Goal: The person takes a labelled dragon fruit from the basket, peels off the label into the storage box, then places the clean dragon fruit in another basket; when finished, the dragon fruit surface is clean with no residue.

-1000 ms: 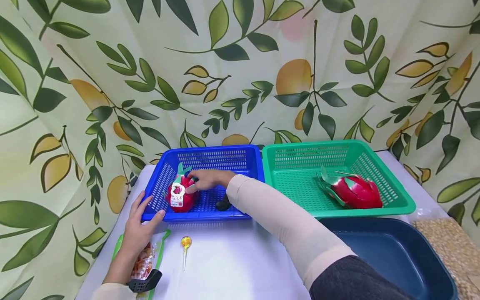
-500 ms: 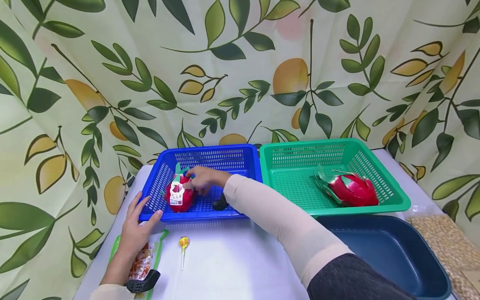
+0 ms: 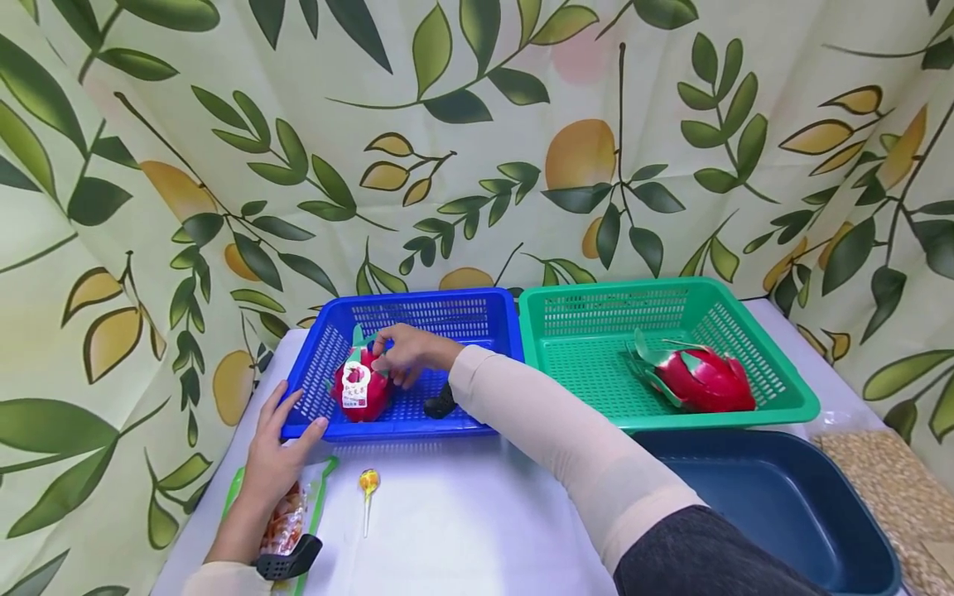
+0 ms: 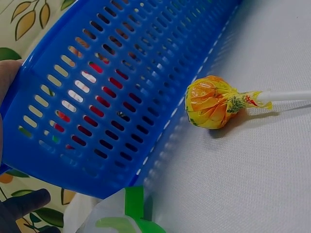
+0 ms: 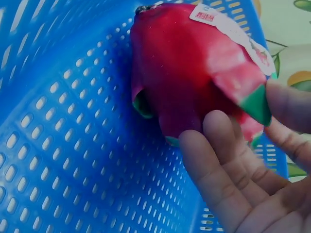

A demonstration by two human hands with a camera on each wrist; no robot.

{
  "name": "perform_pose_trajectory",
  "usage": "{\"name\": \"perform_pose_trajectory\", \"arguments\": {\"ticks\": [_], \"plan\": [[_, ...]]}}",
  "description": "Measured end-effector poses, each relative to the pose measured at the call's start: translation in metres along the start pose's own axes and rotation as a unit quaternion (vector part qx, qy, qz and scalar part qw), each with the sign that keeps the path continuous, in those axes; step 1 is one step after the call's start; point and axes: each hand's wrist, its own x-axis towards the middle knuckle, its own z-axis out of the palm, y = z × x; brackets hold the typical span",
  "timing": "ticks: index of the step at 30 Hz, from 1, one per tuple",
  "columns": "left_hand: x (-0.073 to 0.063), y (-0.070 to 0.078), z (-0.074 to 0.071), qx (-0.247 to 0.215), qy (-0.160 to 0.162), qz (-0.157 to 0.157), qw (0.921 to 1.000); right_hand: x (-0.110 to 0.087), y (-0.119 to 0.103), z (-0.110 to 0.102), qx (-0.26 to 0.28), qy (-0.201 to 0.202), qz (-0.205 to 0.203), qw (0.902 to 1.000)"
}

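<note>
At the far left, a bag of snacks (image 3: 286, 521) with a green edge lies on the white table (image 3: 462, 530), and the person's left arm hides part of it. The left hand (image 3: 276, 451) rests against the front corner of the blue basket (image 3: 328, 352) with its fingers spread wide and straight. In the left wrist view only the edge of a finger and a dark fingertip show, so the hand is mostly cut off there. Just in front of the blue basket lies a yellow lollipop (image 3: 368, 483), and its stick runs out of the left wrist picture.

Inside the blue basket sits a red dragon fruit (image 3: 360, 389) with a white sticker. The right hand (image 3: 402, 356) holds it at the top, with the fingers curled around its leafy end. A small dark thing (image 3: 440, 406) lies in the basket too, but the sleeve hides part of it and it is hard to tell what it is.

To the right, the green basket (image 3: 782, 389) holds another dragon fruit (image 3: 701, 381). Nearer the person is a dark blue tub (image 3: 782, 505), partly hidden by the arm. At the far right a bag of grains (image 3: 894, 488) is cut off by the picture edge.
</note>
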Motion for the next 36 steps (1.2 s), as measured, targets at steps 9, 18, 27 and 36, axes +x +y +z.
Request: {"name": "perform_pose_trajectory", "arguments": {"ticks": [9, 18, 27, 36], "plan": [[-0.001, 0.001, 0.000, 0.004, 0.004, 0.000, 1.0000, 0.000, 0.002, -0.004, 0.007, -0.032, -0.023, 0.9992], [-0.001, 0.001, 0.000, 0.004, -0.003, 0.003, 1.0000, -0.003, 0.010, -0.032, -0.028, -0.092, -0.039, 0.9946], [-0.002, 0.001, 0.000, -0.001, 0.003, 0.010, 0.9999, -0.015, 0.018, -0.055, -0.098, -0.042, -0.016, 0.9941], [-0.002, 0.002, 0.001, 0.001, 0.002, 0.008, 1.0000, -0.034, 0.008, -0.037, -0.245, -0.031, 0.043, 0.9681]]}}
